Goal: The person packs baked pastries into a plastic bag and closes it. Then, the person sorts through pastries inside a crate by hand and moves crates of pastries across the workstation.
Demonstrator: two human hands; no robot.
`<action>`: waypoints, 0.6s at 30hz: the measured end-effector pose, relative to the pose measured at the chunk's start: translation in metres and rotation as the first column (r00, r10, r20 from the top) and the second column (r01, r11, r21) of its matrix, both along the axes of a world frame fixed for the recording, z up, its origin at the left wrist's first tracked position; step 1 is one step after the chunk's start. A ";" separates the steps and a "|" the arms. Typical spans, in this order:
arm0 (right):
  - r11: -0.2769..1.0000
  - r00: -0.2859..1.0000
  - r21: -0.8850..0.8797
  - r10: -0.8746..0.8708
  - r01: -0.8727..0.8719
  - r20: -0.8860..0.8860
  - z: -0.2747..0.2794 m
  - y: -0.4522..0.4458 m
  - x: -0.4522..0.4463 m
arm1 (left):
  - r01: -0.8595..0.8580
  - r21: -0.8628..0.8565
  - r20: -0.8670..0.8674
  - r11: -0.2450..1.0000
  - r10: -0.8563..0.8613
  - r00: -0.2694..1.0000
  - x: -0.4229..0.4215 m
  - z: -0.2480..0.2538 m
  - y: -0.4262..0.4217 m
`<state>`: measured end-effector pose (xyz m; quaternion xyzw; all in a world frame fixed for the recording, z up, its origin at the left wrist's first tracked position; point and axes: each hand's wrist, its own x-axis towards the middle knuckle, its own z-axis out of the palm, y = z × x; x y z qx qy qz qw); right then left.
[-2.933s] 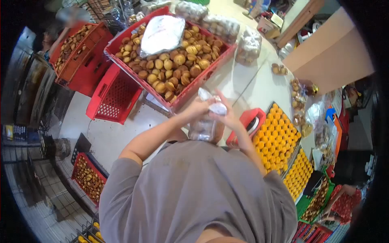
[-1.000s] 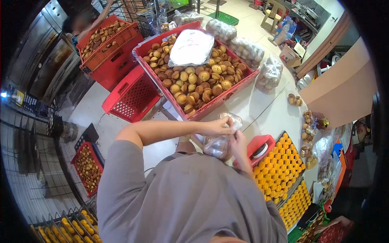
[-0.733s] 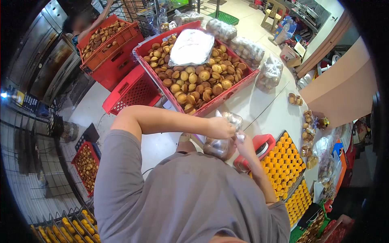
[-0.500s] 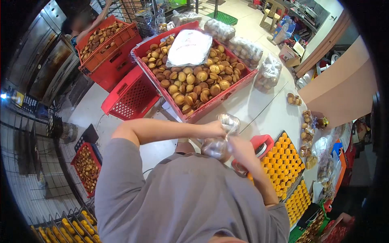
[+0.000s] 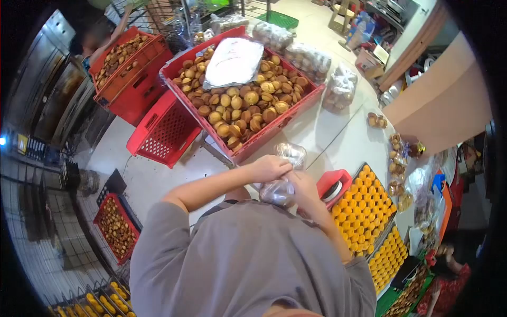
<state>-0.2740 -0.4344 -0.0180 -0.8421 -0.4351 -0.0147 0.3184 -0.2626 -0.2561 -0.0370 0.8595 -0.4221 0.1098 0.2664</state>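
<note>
My left hand (image 5: 273, 168) and right hand (image 5: 305, 189) meet, fingers drawn together and, as far as the blur lets me tell, clamped on the clear plastic bag of brown pastries (image 5: 277, 194), which sits between my grey shirt (image 5: 253, 248) and the red plastic crate of golden-brown pastries (image 5: 280, 128).

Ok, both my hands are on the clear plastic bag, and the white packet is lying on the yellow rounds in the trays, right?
Not quite: the white packet lies on brown pastries in the large red crate, as the head view shows. Your left hand and right hand are on the clear plastic bag.
</note>
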 end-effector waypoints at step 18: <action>0.744 0.799 0.320 -0.469 0.587 -0.376 -0.032 0.010 0.013 | -0.532 -0.328 -0.871 0.781 -0.031 0.491 0.015 -0.044 -0.022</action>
